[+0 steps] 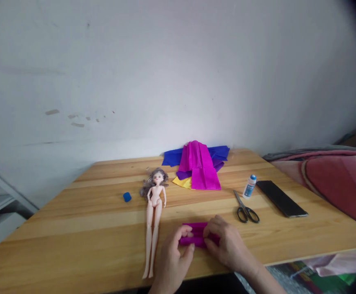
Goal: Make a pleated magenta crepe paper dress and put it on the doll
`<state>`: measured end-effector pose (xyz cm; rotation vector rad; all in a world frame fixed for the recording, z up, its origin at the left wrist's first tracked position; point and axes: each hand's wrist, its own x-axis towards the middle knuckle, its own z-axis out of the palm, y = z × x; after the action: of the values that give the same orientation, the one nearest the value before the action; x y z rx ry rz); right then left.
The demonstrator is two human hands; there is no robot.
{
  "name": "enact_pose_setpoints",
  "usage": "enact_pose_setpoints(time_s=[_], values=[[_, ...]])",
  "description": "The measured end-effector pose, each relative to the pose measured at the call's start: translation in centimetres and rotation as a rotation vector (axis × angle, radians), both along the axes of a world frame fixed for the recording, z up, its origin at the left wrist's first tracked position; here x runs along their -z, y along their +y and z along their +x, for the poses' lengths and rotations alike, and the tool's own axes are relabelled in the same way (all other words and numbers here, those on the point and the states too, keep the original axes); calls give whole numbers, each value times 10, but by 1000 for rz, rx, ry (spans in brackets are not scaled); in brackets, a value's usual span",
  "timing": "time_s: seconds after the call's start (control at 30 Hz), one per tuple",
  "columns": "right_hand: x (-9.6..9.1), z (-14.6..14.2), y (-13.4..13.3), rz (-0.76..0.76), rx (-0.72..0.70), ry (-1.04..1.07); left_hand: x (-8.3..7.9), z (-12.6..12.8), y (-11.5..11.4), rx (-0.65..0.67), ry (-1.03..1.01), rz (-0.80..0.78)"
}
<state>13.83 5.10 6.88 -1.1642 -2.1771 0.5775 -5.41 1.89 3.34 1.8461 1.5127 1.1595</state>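
Note:
A small folded piece of magenta crepe paper [196,231] lies on the wooden table [83,232] near its front edge. My left hand [172,258] pinches its left end, thumb and fingers closed on it. My right hand [225,243] grips its right end, fingers curled over the paper. An unclothed doll [154,212] with grey-brown hair lies on its back just left of my hands, feet toward me.
A stack of magenta, blue, purple and yellow paper sheets [199,163] sits at the table's back. Scissors [245,208], a small glue bottle [250,186] and a black phone [281,198] lie to the right. A small blue object [127,197] lies left of the doll. A pink blanket [340,179] is at the right.

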Motion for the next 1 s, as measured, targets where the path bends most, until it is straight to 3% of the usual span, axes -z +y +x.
enact_pose_setpoints(time_s=[0.57, 1.0], values=[[-3, 1, 1, -11, 34, 18, -2, 3, 1, -34, 4, -88], [-5, 3, 8, 20, 55, -14, -3, 3, 0, -92, -6, -31]])
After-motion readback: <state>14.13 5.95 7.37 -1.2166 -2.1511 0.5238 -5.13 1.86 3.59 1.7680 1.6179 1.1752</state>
